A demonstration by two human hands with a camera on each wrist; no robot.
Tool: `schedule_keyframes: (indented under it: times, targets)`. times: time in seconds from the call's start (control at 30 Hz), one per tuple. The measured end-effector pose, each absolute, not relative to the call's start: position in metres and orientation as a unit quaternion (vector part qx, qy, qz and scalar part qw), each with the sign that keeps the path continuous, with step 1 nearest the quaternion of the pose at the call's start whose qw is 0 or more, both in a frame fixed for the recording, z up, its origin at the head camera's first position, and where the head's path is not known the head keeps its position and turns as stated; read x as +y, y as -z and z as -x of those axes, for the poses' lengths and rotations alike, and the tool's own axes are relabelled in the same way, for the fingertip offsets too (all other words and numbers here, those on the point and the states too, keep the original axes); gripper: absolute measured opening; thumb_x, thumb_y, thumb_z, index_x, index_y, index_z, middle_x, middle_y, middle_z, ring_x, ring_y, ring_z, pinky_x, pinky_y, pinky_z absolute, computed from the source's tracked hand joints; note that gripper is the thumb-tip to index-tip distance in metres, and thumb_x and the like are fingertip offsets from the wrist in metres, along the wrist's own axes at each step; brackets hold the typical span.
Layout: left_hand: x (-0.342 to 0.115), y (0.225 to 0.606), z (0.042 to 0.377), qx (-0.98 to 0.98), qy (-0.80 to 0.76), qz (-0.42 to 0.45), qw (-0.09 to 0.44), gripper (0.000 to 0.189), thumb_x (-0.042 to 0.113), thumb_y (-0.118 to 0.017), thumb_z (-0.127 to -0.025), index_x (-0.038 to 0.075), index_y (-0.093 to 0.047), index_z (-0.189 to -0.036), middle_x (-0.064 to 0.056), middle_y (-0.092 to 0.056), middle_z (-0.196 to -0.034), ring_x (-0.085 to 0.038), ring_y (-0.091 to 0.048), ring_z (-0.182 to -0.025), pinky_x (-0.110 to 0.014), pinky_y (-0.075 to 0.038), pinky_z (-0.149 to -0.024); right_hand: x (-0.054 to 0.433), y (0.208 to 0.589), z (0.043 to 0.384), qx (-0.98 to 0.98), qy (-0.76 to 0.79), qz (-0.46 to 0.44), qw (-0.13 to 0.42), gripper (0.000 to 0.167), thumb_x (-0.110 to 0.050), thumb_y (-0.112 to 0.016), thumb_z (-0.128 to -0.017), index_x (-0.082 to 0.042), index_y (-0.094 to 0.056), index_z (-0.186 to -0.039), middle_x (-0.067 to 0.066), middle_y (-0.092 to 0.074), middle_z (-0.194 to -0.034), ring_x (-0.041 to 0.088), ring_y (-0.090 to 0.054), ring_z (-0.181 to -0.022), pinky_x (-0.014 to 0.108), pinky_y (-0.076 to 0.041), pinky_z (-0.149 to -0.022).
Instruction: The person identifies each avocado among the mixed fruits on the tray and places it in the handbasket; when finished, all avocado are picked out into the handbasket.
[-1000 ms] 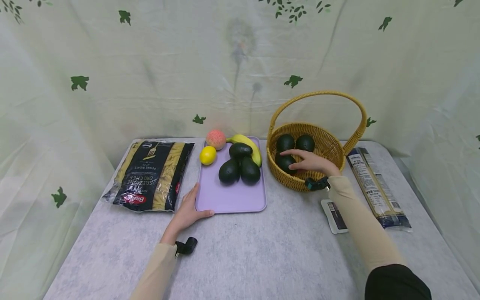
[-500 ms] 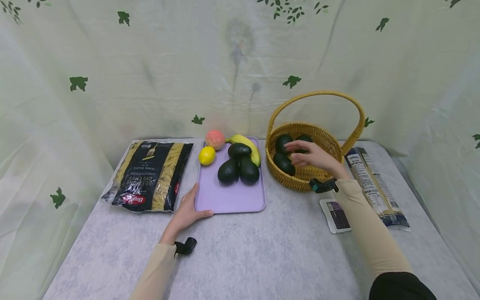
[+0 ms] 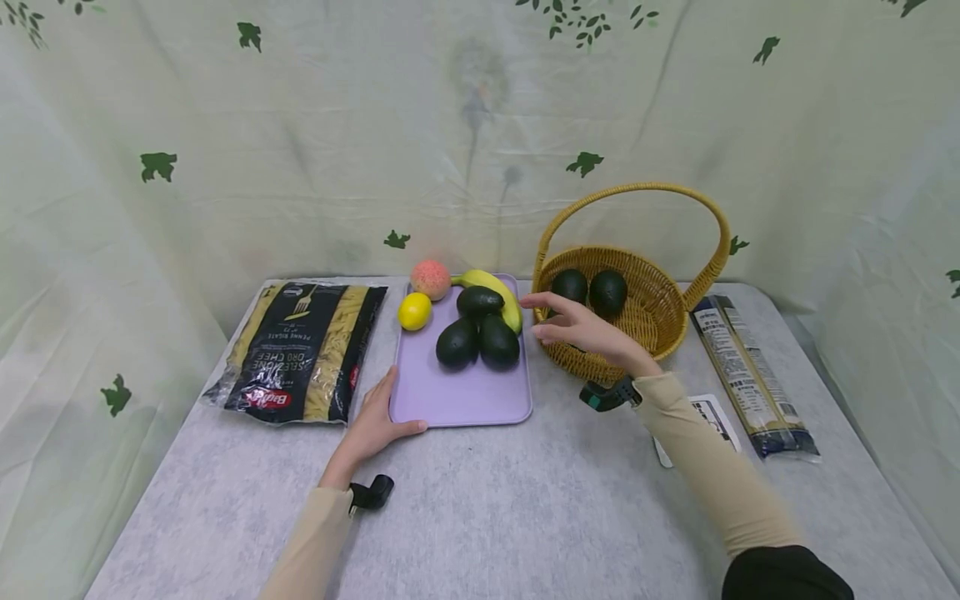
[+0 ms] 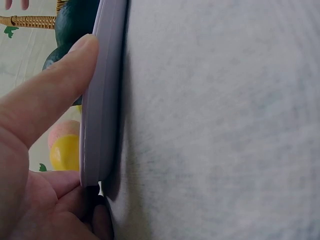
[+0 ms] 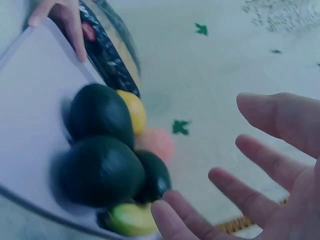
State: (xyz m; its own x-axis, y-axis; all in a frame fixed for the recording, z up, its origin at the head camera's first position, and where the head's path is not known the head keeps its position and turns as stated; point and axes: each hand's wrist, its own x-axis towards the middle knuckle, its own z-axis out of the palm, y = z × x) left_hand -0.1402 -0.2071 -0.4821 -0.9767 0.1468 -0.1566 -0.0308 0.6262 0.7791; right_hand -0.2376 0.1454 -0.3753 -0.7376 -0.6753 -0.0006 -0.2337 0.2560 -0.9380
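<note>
My left hand [image 3: 375, 423] holds the near left corner of a purple tray [image 3: 472, 404], thumb along the front rim and fingers along the left side. In the left wrist view its thumb [image 4: 65, 82] lies on the rim [image 4: 102, 100]. On the tray are three avocados [image 3: 457, 343], a banana [image 3: 491, 290], a lemon [image 3: 415, 311] and a peach [image 3: 431, 279]. My right hand [image 3: 588, 332], holding nothing, hovers over the left rim of a wicker basket [image 3: 652, 292]. Two avocados [image 3: 608, 293] show inside; the hand hides the basket's front left part.
A bag of penne pasta [image 3: 300, 354] lies left of the tray. Right of the basket lies a long printed packet [image 3: 753, 379]. A small white packet [image 3: 712, 417] sits partly under my right forearm. The basket's tall handle [image 3: 637, 190] arches up before a leaf-patterned curtain [image 3: 337, 125].
My right hand has let go of the avocado in the basket, lifted, and moved left toward the tray. My left hand and the tray have stayed put.
</note>
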Motion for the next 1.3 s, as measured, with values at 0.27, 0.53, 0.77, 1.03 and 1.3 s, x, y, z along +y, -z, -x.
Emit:
schedule_keyframes:
  times: [0.27,0.53,0.77,1.03,1.3]
  targets:
    - [-0.206,0.481,0.141,0.895,-0.432,-0.033,0.103,0.11,0.03,-0.079,-0.079,-0.001,-0.002,-0.152,-0.024,-0.005,-0.157,-0.04,-0.004,-0.142,-0.053,-0.009,-0.112,0.119,0.384,0.23,0.781,0.511,0.271,0.235,0.058,-0.026,-0.06,-0.096,-0.019,-0.035,-0.148,0.007,-0.029,-0.152,0.032,-0.049,-0.12,0.049,-0.037,-0.101]
    - [-0.206,0.48,0.141,0.896,-0.432,-0.031,0.103,0.11,0.03,-0.079,-0.079,-0.001,-0.002,-0.152,-0.024,-0.005,-0.157,-0.04,-0.003,-0.142,-0.053,-0.009,-0.112,0.098,0.4,0.236,0.813,0.46,0.286,0.213,0.059,-0.021,-0.063,-0.093,-0.019,-0.038,-0.147,0.009,-0.022,-0.155,0.031,-0.029,-0.133,0.051,-0.026,-0.107]
    - [-0.207,0.482,0.141,0.894,-0.435,-0.033,0.1,0.11,0.029,-0.079,-0.079,-0.001,-0.002,-0.152,-0.024,-0.005,-0.157,-0.04,-0.004,-0.142,-0.053,-0.009,-0.113,0.082,0.417,0.239,0.855,0.4,0.28,0.176,0.058,-0.02,-0.065,-0.091,-0.016,-0.043,-0.144,0.018,-0.015,-0.156,0.036,-0.019,-0.14,0.055,-0.024,-0.108]
    - [-0.207,0.483,0.14,0.894,-0.436,-0.034,0.098,0.11,0.029,-0.079,-0.079,-0.001,-0.003,-0.152,-0.024,-0.005,-0.156,-0.04,-0.004,-0.142,-0.053,-0.009,-0.113,0.073,0.431,0.244,0.884,0.364,0.26,0.139,0.052,-0.019,-0.067,-0.089,-0.017,-0.051,-0.139,0.019,-0.021,-0.153,0.043,-0.032,-0.133,0.054,-0.03,-0.104]
    - [-0.207,0.483,0.14,0.894,-0.435,-0.032,0.099,0.111,0.03,-0.08,-0.079,-0.001,-0.002,-0.152,-0.024,-0.005,-0.156,-0.039,-0.004,-0.142,-0.052,-0.009,-0.113,0.07,0.435,0.243,0.89,0.367,0.256,0.084,0.044,-0.007,-0.067,-0.086,-0.01,-0.059,-0.129,0.025,-0.031,-0.147,0.04,-0.04,-0.127,0.049,-0.034,-0.103]
